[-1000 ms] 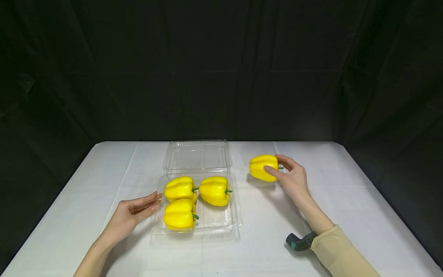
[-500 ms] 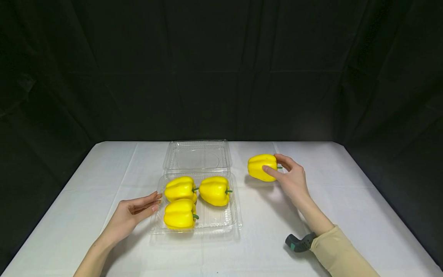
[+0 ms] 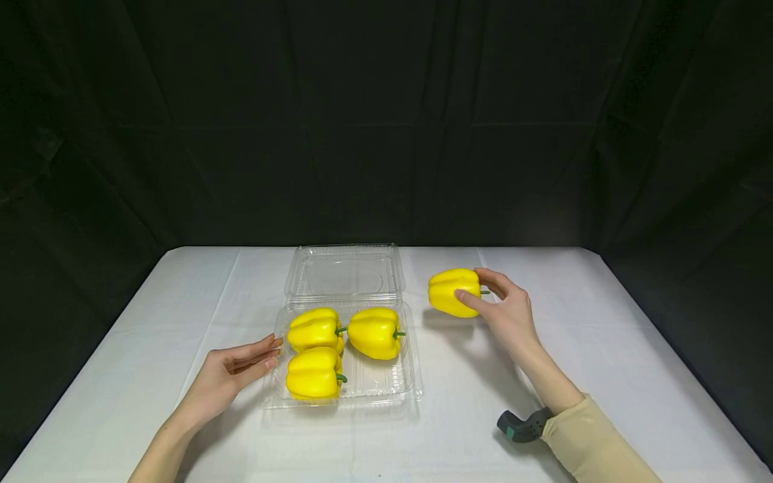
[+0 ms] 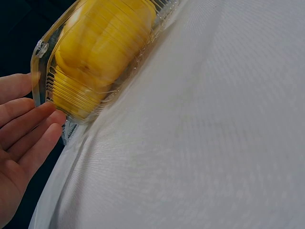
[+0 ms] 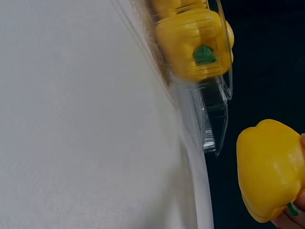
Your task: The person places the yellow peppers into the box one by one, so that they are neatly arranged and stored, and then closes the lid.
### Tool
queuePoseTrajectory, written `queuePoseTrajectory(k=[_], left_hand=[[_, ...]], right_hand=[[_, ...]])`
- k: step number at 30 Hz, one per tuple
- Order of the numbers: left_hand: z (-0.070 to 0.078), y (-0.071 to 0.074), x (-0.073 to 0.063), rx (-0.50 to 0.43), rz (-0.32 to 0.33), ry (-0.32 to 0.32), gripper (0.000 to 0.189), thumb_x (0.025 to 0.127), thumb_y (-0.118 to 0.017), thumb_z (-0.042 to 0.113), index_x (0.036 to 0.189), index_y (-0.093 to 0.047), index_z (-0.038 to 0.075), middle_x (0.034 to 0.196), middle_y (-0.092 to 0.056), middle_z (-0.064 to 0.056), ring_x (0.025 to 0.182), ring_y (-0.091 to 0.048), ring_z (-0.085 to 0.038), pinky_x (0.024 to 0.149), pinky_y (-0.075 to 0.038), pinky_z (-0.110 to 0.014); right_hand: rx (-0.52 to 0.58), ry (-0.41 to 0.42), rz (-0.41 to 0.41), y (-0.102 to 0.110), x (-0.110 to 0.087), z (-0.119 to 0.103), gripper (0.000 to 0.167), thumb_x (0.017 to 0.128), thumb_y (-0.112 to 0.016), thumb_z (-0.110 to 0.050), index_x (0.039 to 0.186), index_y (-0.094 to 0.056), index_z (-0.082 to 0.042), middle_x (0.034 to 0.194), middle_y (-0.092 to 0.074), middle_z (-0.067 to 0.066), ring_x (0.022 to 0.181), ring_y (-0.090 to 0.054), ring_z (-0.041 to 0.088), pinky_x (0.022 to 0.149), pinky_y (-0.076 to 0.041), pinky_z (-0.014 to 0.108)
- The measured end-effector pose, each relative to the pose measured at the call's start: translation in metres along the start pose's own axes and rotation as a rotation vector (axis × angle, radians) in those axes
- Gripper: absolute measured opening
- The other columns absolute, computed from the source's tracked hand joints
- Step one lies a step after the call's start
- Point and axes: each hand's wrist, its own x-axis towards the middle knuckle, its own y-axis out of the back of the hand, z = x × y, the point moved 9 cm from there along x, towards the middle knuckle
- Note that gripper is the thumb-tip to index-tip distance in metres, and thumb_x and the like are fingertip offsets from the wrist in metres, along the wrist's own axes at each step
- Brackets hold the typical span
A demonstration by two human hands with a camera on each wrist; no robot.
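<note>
My right hand holds a yellow bell pepper above the table, thumb on its near side and its green stem toward the palm. That pepper also shows large in the right wrist view. My left hand pinches the left rim of a clear plastic clamshell container. In the left wrist view, the fingers lie under the rim. Inside the container sit three yellow bell peppers: one at back left, one at front left and one at back right.
The container's lid lies folded back behind its base. A white cloth covers the table, and a black curtain hangs behind it. On the right wrist sits a dark device beside a beige sleeve.
My right hand has moved slightly left with the bell pepper, toward the container. The left hand, the container and the peppers in it have stayed in place.
</note>
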Motion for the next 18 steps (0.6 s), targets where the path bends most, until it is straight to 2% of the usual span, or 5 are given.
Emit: queuePoseTrajectory(k=[18], left_hand=[[0.0002, 0.0000, 0.0000, -0.006, -0.001, -0.002, 0.051, 0.093, -0.073, 0.026, 0.138, -0.060, 0.007, 0.131, -0.066, -0.008, 0.112, -0.067, -0.005, 0.092, -0.052, -0.015]], right_hand=[[-0.005, 0.018, -0.019, -0.0036, -0.0063, -0.0087, 0.069, 0.086, -0.078, -0.043, 0.142, -0.054, -0.011, 0.147, -0.053, 0.009, 0.139, -0.043, 0.031, 0.113, -0.035, 0.059]])
